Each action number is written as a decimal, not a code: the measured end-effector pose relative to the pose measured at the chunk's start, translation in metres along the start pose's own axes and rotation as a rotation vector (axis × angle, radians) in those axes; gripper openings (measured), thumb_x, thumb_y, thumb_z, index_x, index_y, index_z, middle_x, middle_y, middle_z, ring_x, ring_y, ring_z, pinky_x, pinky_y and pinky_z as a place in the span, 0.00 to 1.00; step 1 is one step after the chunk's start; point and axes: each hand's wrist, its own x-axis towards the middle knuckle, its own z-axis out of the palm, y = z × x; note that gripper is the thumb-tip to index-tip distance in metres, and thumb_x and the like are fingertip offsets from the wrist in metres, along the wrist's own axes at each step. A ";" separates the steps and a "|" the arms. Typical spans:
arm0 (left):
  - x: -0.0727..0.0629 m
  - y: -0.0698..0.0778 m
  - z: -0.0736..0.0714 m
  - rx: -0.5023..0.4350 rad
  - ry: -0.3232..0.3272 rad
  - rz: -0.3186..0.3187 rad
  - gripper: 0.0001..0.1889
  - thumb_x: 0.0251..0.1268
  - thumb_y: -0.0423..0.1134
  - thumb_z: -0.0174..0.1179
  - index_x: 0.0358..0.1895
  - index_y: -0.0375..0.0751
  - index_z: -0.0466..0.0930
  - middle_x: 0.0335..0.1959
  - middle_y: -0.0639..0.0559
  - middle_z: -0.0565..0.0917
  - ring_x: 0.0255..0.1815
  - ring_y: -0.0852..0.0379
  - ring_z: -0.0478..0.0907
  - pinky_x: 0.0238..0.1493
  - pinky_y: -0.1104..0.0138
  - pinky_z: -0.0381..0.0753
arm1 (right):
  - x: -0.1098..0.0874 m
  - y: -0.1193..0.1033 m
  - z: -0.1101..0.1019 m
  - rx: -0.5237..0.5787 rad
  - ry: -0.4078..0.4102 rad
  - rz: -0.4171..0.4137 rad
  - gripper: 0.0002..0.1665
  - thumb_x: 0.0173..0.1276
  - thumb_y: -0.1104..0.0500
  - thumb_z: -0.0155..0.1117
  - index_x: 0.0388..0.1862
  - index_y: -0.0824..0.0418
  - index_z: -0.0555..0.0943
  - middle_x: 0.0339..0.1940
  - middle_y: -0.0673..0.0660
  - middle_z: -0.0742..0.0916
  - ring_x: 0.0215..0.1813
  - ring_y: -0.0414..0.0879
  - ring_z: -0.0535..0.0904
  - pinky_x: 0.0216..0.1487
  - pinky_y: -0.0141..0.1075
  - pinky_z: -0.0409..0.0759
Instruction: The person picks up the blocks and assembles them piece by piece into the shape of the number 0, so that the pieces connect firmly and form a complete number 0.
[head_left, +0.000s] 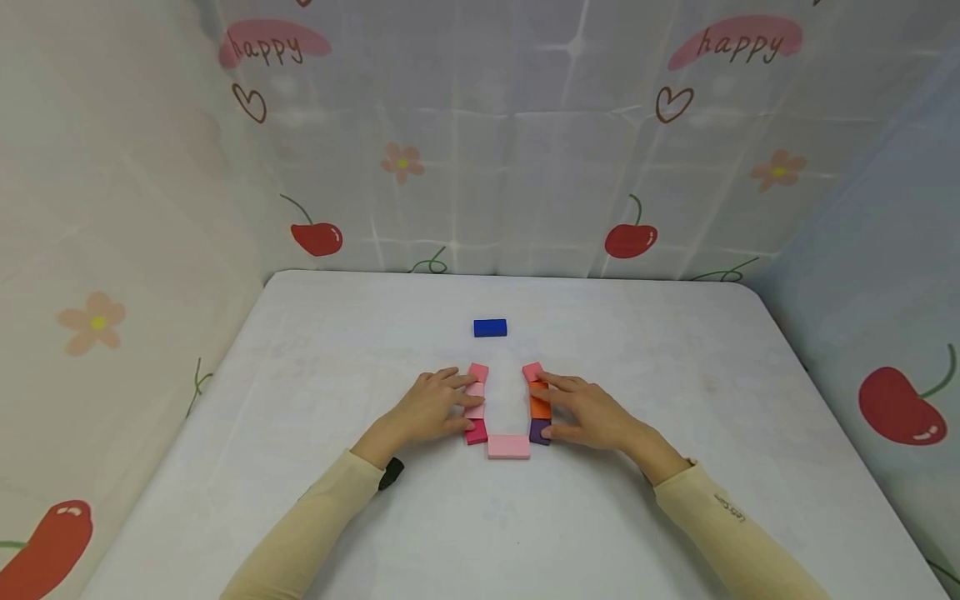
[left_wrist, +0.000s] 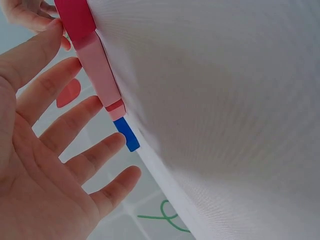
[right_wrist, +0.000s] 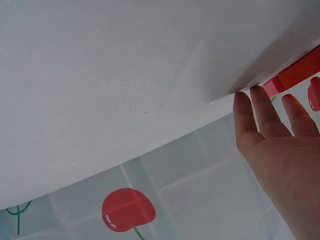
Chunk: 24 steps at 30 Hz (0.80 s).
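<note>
Small rectangular blocks form a U on the white table. On its left side stand a pink block (head_left: 478,372), a light pink block (head_left: 473,411) and a crimson block (head_left: 476,432). Opposite them are another pink block (head_left: 532,371), an orange block (head_left: 541,409) and a dark purple block (head_left: 537,427). A wide pale pink block (head_left: 508,447) closes the near end. My left hand (head_left: 431,407) has spread, extended fingers against the left row. From the other side, the extended fingers of my right hand (head_left: 594,414) touch the right row. Neither hand grips a block.
Beyond the U's open far end lies a blue block (head_left: 490,328). The white table (head_left: 360,325) ends at a patterned curtain (head_left: 510,192) behind, with more curtain at both sides. A black band (head_left: 391,473) shows at the left wrist.
</note>
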 end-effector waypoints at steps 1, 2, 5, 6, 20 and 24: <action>0.000 0.000 0.000 -0.001 -0.001 0.000 0.21 0.63 0.51 0.65 0.59 0.54 0.82 0.69 0.48 0.73 0.72 0.36 0.64 0.63 0.41 0.67 | 0.000 0.000 -0.001 0.005 0.000 0.008 0.39 0.62 0.45 0.70 0.71 0.53 0.72 0.76 0.59 0.68 0.73 0.61 0.66 0.63 0.66 0.68; 0.000 0.000 -0.001 -0.001 -0.003 0.000 0.21 0.63 0.50 0.65 0.59 0.54 0.82 0.69 0.48 0.73 0.72 0.36 0.64 0.63 0.41 0.66 | 0.001 -0.001 -0.002 0.011 0.001 0.016 0.39 0.62 0.45 0.70 0.71 0.52 0.71 0.76 0.58 0.67 0.73 0.61 0.66 0.63 0.67 0.67; 0.000 0.000 -0.002 -0.001 -0.004 0.004 0.21 0.63 0.50 0.65 0.59 0.53 0.82 0.69 0.47 0.73 0.72 0.36 0.64 0.63 0.41 0.66 | 0.004 0.001 -0.006 0.022 0.014 0.031 0.38 0.62 0.45 0.69 0.70 0.52 0.72 0.76 0.58 0.68 0.73 0.61 0.66 0.64 0.67 0.67; 0.000 0.000 -0.002 0.000 -0.003 0.006 0.21 0.63 0.50 0.65 0.59 0.53 0.82 0.69 0.47 0.73 0.72 0.36 0.64 0.63 0.41 0.66 | 0.005 0.002 -0.008 0.030 0.020 0.034 0.38 0.62 0.45 0.70 0.70 0.52 0.73 0.76 0.59 0.68 0.73 0.61 0.66 0.64 0.66 0.67; -0.001 0.000 -0.002 0.002 -0.007 -0.009 0.21 0.63 0.50 0.65 0.59 0.54 0.82 0.69 0.48 0.73 0.72 0.37 0.63 0.64 0.41 0.66 | 0.079 0.023 -0.045 0.185 0.159 0.140 0.29 0.71 0.53 0.62 0.69 0.60 0.73 0.69 0.63 0.76 0.70 0.61 0.69 0.68 0.57 0.68; -0.001 0.002 -0.002 -0.001 -0.013 -0.013 0.21 0.63 0.51 0.65 0.59 0.54 0.82 0.69 0.48 0.73 0.72 0.37 0.63 0.64 0.41 0.66 | 0.104 0.031 -0.044 0.252 0.152 0.195 0.27 0.72 0.54 0.60 0.68 0.59 0.73 0.67 0.62 0.77 0.66 0.60 0.73 0.64 0.55 0.73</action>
